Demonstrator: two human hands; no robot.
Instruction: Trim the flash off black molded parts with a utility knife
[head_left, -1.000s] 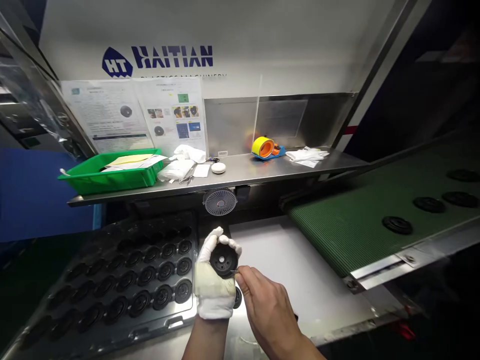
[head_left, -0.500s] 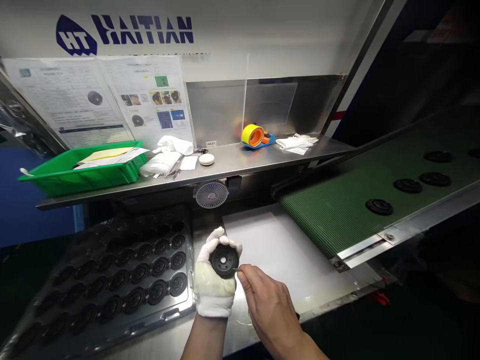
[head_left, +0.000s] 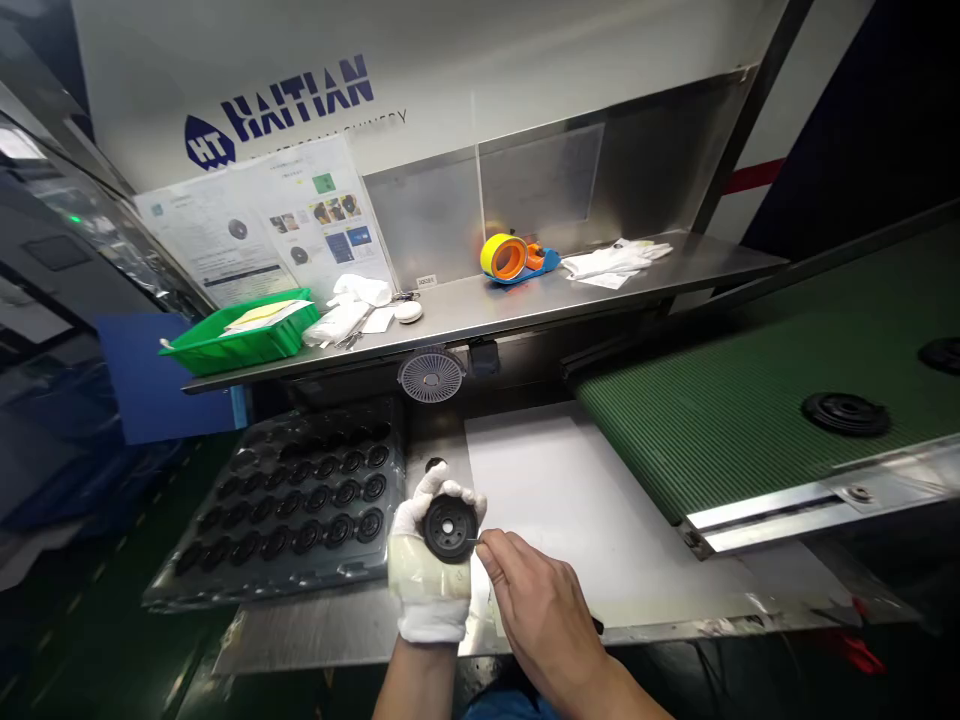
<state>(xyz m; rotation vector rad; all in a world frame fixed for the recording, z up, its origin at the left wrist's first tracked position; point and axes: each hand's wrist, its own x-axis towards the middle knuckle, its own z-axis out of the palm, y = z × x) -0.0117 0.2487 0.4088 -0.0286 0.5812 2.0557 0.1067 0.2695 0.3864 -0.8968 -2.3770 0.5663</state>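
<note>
My left hand, in a white glove with a pale taped palm, grips a round black moulded disc with a central hole. My right hand, bare, pinches a thin metal tool whose tip is at the disc's edge. Most of the tool is hidden by my fingers. A dark rim of another part shows just behind my gloved fingers.
To the left lies a dark tray holding rows of black discs. A white board is on the right, beside a green conveyor belt carrying black discs. Above, a steel shelf bears a green bin and a tape dispenser.
The whole view has tilted and shifted as my head moved. Both hands keep the same hold, with the tool still at the disc's edge.
</note>
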